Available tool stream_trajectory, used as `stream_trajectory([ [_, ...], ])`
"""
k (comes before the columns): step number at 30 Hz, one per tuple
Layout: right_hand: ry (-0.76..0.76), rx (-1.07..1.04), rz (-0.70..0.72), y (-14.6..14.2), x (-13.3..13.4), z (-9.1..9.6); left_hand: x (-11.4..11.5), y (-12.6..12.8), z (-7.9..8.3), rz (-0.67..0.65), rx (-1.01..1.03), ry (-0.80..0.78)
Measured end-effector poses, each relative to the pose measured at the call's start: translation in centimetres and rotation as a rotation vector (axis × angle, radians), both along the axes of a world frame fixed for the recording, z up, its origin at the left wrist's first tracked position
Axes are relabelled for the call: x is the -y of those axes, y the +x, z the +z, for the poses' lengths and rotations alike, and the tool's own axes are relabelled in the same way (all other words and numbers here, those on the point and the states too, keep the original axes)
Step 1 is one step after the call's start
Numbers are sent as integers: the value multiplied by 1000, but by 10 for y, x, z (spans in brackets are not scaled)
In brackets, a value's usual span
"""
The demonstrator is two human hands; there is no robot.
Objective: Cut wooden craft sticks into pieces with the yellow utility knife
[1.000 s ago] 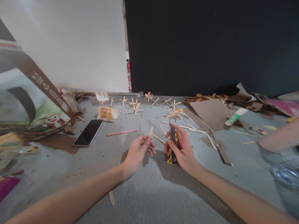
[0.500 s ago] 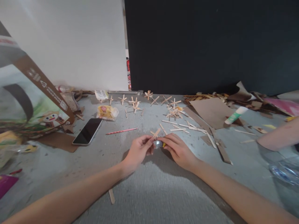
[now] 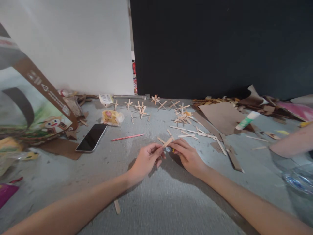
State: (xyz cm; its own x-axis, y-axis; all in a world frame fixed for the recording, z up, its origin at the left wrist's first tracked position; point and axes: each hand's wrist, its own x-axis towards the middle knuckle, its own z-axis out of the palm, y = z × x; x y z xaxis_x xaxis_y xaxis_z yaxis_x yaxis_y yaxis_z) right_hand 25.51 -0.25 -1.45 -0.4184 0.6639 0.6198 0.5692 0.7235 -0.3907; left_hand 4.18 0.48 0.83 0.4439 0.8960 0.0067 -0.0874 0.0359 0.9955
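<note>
Between the fingertips of my left hand is a small cross of wooden craft sticks, held just above the grey table. My right hand is closed beside it, its fingertips close to the sticks. A small clear, shiny object with a yellow part shows at the right fingers; its kind is too small to make out. Several loose craft sticks lie just beyond my hands. Farther back stand finished-looking stick crosses and a heap of sticks.
A phone, a pink striped pencil and a wrapped snack lie left. A printed carton stands far left. Cardboard and a glue stick lie right, near another person's arm.
The stick cross has turned and shifted slightly right in my left fingers. My right hand has drawn slightly right, and the shiny object has moved with it.
</note>
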Motion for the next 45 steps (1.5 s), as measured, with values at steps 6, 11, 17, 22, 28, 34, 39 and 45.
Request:
stream_trajectory([
  [6,8,-33,-4,0,-1,-2,-1,1,-3,1,55,24],
  [11,-9,-49,-2,0,0,-2,-2,2,-5,-13,52,25],
  [17,-25,-47,-7,0,-1,-3,-2,1,-6,-12,67,7],
  [22,-29,-47,-16,1,-1,-5,-1,1,-4,-22,55,8],
  [28,-19,-42,-5,1,-1,-4,0,1,-3,-23,62,13],
  [34,-24,-36,3,1,0,-3,-1,1,-5,-21,67,14],
  [39,-15,-43,-2,1,0,-3,-2,0,-5,-11,46,15],
  [45,-14,-36,4,1,0,-1,-1,1,-3,-23,47,20],
])
